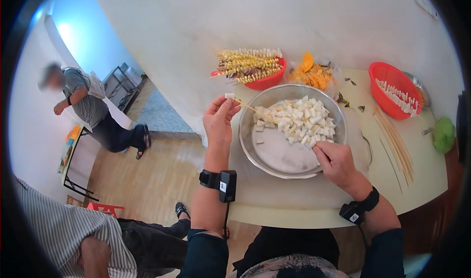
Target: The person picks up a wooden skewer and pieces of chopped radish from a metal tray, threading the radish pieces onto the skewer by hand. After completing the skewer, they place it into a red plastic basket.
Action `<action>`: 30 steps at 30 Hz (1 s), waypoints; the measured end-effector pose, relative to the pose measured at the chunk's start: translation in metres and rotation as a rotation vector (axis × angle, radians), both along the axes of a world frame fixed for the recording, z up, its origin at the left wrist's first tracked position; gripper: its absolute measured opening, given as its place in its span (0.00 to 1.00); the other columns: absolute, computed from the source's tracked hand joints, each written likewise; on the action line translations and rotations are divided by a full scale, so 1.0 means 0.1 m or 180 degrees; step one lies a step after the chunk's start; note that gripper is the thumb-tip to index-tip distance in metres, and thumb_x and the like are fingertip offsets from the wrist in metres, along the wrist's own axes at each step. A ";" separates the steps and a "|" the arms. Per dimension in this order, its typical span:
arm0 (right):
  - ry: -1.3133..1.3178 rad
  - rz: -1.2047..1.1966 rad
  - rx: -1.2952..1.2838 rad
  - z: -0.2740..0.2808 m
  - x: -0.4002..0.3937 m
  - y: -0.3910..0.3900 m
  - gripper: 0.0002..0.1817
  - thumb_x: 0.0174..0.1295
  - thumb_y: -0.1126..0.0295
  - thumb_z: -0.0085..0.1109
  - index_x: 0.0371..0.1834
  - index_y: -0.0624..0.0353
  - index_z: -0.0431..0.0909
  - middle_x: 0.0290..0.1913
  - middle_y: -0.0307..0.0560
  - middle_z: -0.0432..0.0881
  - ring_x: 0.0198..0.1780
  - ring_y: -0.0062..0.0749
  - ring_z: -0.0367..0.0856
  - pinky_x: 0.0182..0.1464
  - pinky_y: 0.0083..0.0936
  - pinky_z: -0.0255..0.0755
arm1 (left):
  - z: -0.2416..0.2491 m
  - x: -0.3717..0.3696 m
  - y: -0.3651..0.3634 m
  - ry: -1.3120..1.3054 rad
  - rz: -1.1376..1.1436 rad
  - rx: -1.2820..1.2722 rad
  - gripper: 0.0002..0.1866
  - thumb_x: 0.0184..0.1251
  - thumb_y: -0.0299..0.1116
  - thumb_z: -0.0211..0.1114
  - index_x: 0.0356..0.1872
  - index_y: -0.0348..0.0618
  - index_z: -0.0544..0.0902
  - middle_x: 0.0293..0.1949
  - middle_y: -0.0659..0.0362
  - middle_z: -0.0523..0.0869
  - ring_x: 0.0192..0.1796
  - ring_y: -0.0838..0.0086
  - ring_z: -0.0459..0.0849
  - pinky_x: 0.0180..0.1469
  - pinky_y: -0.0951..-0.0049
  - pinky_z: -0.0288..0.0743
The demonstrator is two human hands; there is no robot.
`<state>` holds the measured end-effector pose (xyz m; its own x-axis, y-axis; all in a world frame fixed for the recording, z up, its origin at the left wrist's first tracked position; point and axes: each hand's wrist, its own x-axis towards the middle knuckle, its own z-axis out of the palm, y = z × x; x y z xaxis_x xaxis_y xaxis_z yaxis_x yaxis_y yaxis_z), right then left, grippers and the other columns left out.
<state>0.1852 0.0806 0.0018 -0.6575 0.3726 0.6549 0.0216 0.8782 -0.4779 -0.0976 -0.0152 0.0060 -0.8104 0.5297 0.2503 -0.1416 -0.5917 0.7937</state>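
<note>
My left hand (pixel 219 121), raised at the left rim of a steel basin (pixel 244 145), pinches a small white cube (pixel 229 96) between thumb and fingertips. A thin bamboo skewer (pixel 245 105) meets that cube and slants down to the right across the basin. It lines up with the closed fingertips of my right hand (pixel 337 162), over the basin's lower right side. Against the white pieces, the skewer's middle is hard to follow. Many cut white chunks (pixel 306 118), which look like radish or a similar vegetable, are heaped in the basin.
Behind the basin are a red basket (pixel 267 83) of loaded skewers (pixel 250 64) and orange peelings (pixel 314 77). To the right lie another red basket (pixel 387 74), bare skewers (pixel 395 140) and a green bag-like item (pixel 444 135). Two people (pixel 91 101) are at left, one seated close by.
</note>
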 end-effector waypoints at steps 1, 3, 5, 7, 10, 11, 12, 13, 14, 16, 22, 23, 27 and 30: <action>0.0031 0.0011 0.0024 0.00 0.00 0.01 0.03 0.56 0.74 0.58 0.30 0.62 0.76 0.20 0.50 0.77 0.21 0.44 0.77 0.23 0.33 0.68 | -0.03 -0.03 0.01 0.0020 -0.0011 0.0023 0.10 0.61 0.21 0.61 0.43 0.32 0.75 0.37 0.52 0.83 0.37 0.68 0.85 0.40 0.73 0.82; -0.0029 -0.0007 -0.0012 0.00 0.00 0.00 0.03 0.56 0.74 0.57 0.29 0.61 0.76 0.19 0.50 0.76 0.21 0.43 0.77 0.22 0.34 0.68 | -0.03 -0.03 0.00 0.0081 -0.0017 0.0010 0.10 0.61 0.21 0.61 0.43 0.32 0.76 0.37 0.52 0.83 0.37 0.68 0.85 0.40 0.73 0.82; -0.0058 -0.0014 0.0001 0.01 0.01 -0.01 0.03 0.56 0.74 0.57 0.29 0.61 0.76 0.19 0.50 0.76 0.20 0.43 0.76 0.22 0.34 0.68 | -0.02 -0.01 0.00 0.0173 0.0003 -0.0046 0.09 0.61 0.22 0.61 0.42 0.32 0.76 0.37 0.53 0.83 0.37 0.69 0.85 0.39 0.72 0.82; -0.0066 -0.0040 0.0010 0.02 0.00 -0.01 0.03 0.56 0.74 0.57 0.28 0.60 0.75 0.18 0.50 0.76 0.20 0.43 0.76 0.22 0.34 0.68 | 0.00 0.04 0.00 0.0269 0.0056 -0.0056 0.09 0.61 0.22 0.61 0.42 0.32 0.76 0.37 0.53 0.83 0.37 0.69 0.85 0.39 0.72 0.82; -0.0087 -0.0021 -0.0004 0.03 0.02 0.00 0.03 0.56 0.74 0.57 0.27 0.60 0.75 0.17 0.50 0.75 0.19 0.44 0.76 0.22 0.34 0.68 | 0.04 0.07 0.01 0.0396 0.0158 -0.0044 0.09 0.61 0.22 0.61 0.41 0.32 0.77 0.37 0.53 0.82 0.37 0.69 0.85 0.39 0.73 0.82; -0.0066 0.0009 0.0025 0.03 0.02 0.00 0.03 0.55 0.75 0.57 0.27 0.60 0.75 0.17 0.50 0.75 0.19 0.44 0.76 0.22 0.34 0.68 | 0.03 0.08 0.01 0.0433 0.0220 -0.0028 0.09 0.61 0.22 0.61 0.41 0.31 0.77 0.37 0.53 0.82 0.37 0.69 0.85 0.39 0.73 0.82; -0.0046 0.0043 0.0053 0.03 0.02 0.00 0.02 0.55 0.75 0.57 0.27 0.60 0.75 0.17 0.50 0.74 0.19 0.44 0.75 0.22 0.35 0.68 | 0.02 0.08 0.01 0.0424 0.0215 -0.0034 0.09 0.61 0.22 0.61 0.41 0.31 0.77 0.37 0.53 0.82 0.37 0.69 0.85 0.39 0.73 0.82; -0.0053 0.0042 0.0049 0.03 0.01 -0.01 0.02 0.55 0.75 0.57 0.27 0.60 0.75 0.17 0.50 0.74 0.19 0.44 0.75 0.22 0.35 0.68 | 0.02 0.07 0.01 0.0417 0.0237 -0.0067 0.09 0.61 0.22 0.61 0.42 0.31 0.76 0.37 0.53 0.82 0.37 0.68 0.85 0.39 0.73 0.82; -0.0007 0.0040 0.0014 0.03 0.01 -0.01 0.02 0.55 0.75 0.57 0.27 0.60 0.75 0.17 0.51 0.74 0.19 0.44 0.75 0.22 0.34 0.68 | 0.02 0.06 0.01 0.0406 0.0261 -0.0109 0.10 0.61 0.22 0.61 0.43 0.31 0.76 0.37 0.53 0.82 0.38 0.67 0.85 0.39 0.73 0.82; 0.0022 0.0045 -0.0047 0.04 0.01 -0.02 0.02 0.55 0.75 0.57 0.27 0.60 0.75 0.17 0.51 0.74 0.19 0.45 0.75 0.22 0.34 0.68 | 0.00 0.05 0.00 0.0240 0.0182 -0.0081 0.11 0.61 0.22 0.61 0.43 0.31 0.75 0.38 0.53 0.82 0.38 0.67 0.85 0.39 0.72 0.82; 0.0150 -0.0262 -0.0500 0.25 0.10 0.07 0.04 0.56 0.76 0.56 0.25 0.62 0.75 0.18 0.54 0.73 0.21 0.46 0.75 0.23 0.32 0.67 | -0.10 -0.04 -0.05 0.0058 0.0005 -0.0037 0.12 0.60 0.22 0.61 0.44 0.33 0.74 0.37 0.53 0.82 0.37 0.65 0.85 0.39 0.72 0.82; 0.0121 -0.0299 -0.0499 0.29 0.13 0.06 0.04 0.56 0.76 0.56 0.25 0.62 0.75 0.18 0.54 0.73 0.21 0.46 0.75 0.23 0.32 0.67 | -0.08 -0.04 -0.02 0.0068 0.0053 -0.0087 0.11 0.60 0.22 0.61 0.44 0.33 0.75 0.37 0.53 0.82 0.37 0.65 0.85 0.39 0.73 0.82; 0.0028 -0.0226 -0.0132 0.46 0.10 0.06 0.03 0.56 0.75 0.57 0.26 0.61 0.76 0.18 0.52 0.74 0.20 0.45 0.75 0.22 0.31 0.67 | -0.04 -0.02 0.01 0.0155 0.0052 -0.0208 0.10 0.61 0.23 0.62 0.43 0.34 0.76 0.39 0.53 0.83 0.38 0.66 0.85 0.38 0.75 0.82; 0.0006 -0.0500 0.0206 0.50 0.11 0.15 0.03 0.56 0.73 0.56 0.27 0.60 0.77 0.18 0.51 0.75 0.20 0.45 0.75 0.23 0.33 0.67 | -0.05 0.03 0.04 0.0164 0.0028 -0.0282 0.10 0.61 0.23 0.62 0.43 0.34 0.76 0.38 0.53 0.83 0.37 0.67 0.85 0.36 0.75 0.82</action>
<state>0.1958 0.0952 0.0518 -0.5932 0.4278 0.6820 0.1604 0.8929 -0.4206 -0.0950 -0.0111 0.0010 -0.8024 0.5445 0.2443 -0.0944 -0.5200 0.8490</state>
